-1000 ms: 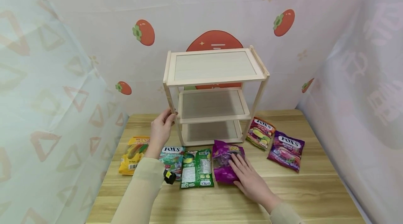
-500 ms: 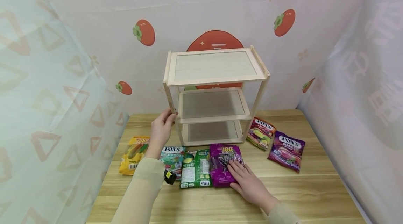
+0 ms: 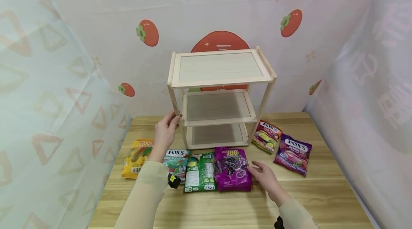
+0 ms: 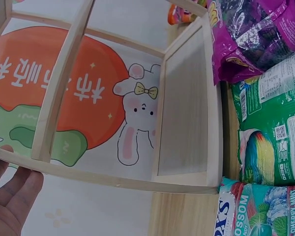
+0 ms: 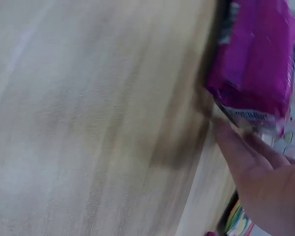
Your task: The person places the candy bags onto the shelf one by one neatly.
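Note:
My left hand (image 3: 165, 130) grips the left front post of a small three-tier wooden shelf (image 3: 220, 67). In the left wrist view its fingers (image 4: 24, 189) curl over the wooden bar. A purple candy bag (image 3: 232, 170) marked 100 lies flat in front of the shelf, printed side up. Beside its right edge is my right hand (image 3: 266, 179), fingers loosely bent and fingertips right at the bag. The right wrist view shows the thumb and fingers (image 5: 236, 147) close to the bag's end, some fingers partly hidden behind it.
Left of the purple bag lie a green Fox's bag (image 3: 201, 173), a teal Fox's bag (image 3: 176, 163) and a yellow bag (image 3: 136, 161). A red Fox's bag (image 3: 267, 136) and a violet Fox's bag (image 3: 293, 154) lie to the right. Printed cloth walls (image 3: 106, 14) surround the table.
The purple bag has shifted slightly left and now lies straighter, against the green bag. My right hand has slid off its top to its right edge. The left hand has stayed put.

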The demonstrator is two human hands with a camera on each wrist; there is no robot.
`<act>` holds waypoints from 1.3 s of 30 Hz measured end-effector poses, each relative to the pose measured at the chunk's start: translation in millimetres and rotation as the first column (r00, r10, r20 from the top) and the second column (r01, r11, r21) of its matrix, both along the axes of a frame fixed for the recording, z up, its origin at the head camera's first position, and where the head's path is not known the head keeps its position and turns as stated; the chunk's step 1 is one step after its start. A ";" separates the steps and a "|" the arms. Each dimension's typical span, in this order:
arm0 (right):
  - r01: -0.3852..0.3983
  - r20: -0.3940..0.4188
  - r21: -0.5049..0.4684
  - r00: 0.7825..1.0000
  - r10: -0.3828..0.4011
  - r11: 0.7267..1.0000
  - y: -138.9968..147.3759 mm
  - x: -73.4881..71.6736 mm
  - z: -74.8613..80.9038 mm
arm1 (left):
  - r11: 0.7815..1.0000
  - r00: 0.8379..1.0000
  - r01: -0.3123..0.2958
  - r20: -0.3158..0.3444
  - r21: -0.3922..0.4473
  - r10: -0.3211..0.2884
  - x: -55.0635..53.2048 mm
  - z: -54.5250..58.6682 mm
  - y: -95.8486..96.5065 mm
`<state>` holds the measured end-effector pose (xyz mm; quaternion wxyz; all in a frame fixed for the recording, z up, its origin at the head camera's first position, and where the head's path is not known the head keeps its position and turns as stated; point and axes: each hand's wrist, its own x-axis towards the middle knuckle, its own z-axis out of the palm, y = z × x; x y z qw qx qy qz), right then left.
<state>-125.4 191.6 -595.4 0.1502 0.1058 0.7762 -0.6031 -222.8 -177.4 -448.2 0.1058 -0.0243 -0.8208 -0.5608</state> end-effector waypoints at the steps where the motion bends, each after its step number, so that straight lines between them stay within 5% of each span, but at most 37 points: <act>1: 0.003 0.058 -0.041 0.998 0.000 0.999 1.8 -1.5 0.7 | 1.000 1.000 -0.001 0.001 0.001 0.001 0.1 0.2 -0.2; 4: -0.011 0.171 -0.148 0.985 0.037 0.989 6.5 -5.5 1.5 | 1.000 1.000 0.000 -0.003 0.004 0.000 0.3 1.0 -0.1; 8: -0.048 0.218 -0.198 0.972 0.092 0.979 11.8 -10.6 2.0 | 1.000 1.000 0.003 -0.001 0.014 -0.003 0.9 2.3 0.5; 17: -0.104 0.290 -0.122 0.947 0.136 0.987 15.3 -22.8 6.0 | 1.000 1.000 0.000 0.008 0.011 0.000 1.0 2.1 0.7; 25: -0.239 0.296 -0.019 0.926 0.233 0.971 10.6 -25.4 4.9 | 1.000 1.000 -0.012 0.016 0.004 0.012 1.4 2.0 1.1; 39: -0.129 0.202 -0.184 0.965 0.166 0.974 4.2 -21.3 1.1 | 1.000 1.000 0.008 0.011 0.013 -0.009 0.1 -0.2 -0.9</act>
